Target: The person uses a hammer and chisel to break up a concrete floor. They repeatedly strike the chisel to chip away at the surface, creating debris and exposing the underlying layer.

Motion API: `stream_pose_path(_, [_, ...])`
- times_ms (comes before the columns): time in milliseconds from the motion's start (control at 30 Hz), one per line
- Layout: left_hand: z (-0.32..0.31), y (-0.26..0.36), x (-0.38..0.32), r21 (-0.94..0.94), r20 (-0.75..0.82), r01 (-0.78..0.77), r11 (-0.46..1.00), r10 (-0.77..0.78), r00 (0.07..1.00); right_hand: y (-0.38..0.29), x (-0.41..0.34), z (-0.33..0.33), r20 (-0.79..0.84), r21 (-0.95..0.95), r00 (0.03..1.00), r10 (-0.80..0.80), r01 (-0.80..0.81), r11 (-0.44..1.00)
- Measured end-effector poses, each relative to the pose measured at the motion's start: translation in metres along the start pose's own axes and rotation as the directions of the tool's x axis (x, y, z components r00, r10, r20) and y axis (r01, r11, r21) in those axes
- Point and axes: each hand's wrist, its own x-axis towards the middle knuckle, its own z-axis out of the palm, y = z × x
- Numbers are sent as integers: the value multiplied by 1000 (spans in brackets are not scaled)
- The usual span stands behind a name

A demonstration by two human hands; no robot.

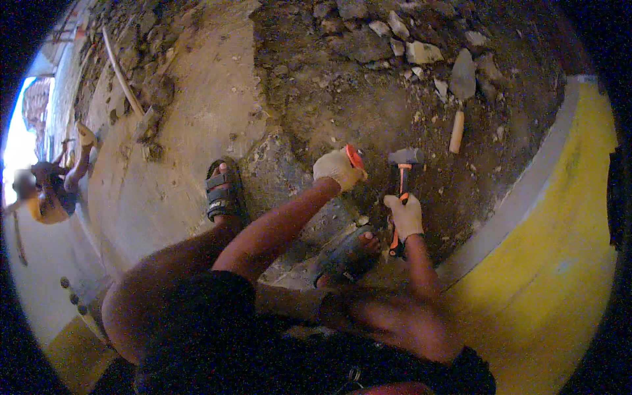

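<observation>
My left hand (338, 170), in a pale work glove, is closed around a tool with a red round grip guard (353, 156), probably a cold chisel. Its shaft is hidden by the hand and the dark ground. To the right, my gloved right hand (407, 217) grips a club hammer (406, 157) by its orange and black handle. The grey hammer head points away from me, a short distance to the right of the red guard. Below both hands lies broken, dug-up ground (340, 108) beside the edge of a concrete slab (212, 89).
A pointing trowel (463, 81) with a wooden handle lies ahead on the right, near broken stones (423, 53). A yellow wall (558, 197) curves along my right. A long-handled hammer (123, 74) rests on the slab. Another person (54, 192) is at far left. My sandalled feet (219, 190) flank my left arm.
</observation>
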Motion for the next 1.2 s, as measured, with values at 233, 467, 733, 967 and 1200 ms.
stream_pose_path(233, [-6,-7,9,101,135,-87,991,73,988,12,18,4,57,97,988,144,-149,984])
stream_pose_path(467, [-8,7,-1,351,105,-51,935,14,994,13,26,-1,310,494,947,86,-238,836])
stream_pose_path(733, [25,10,-13,325,-219,81,942,-9,976,5,11,14,257,640,961,98,-246,728])
stream_pose_path(967, [36,5,-3,112,-262,47,993,-16,965,17,-16,33,183,487,978,100,-179,855])
stream_pose_path(1200, [57,9,-8,55,-435,76,996,-45,899,10,-41,26,177,416,974,143,-206,886])
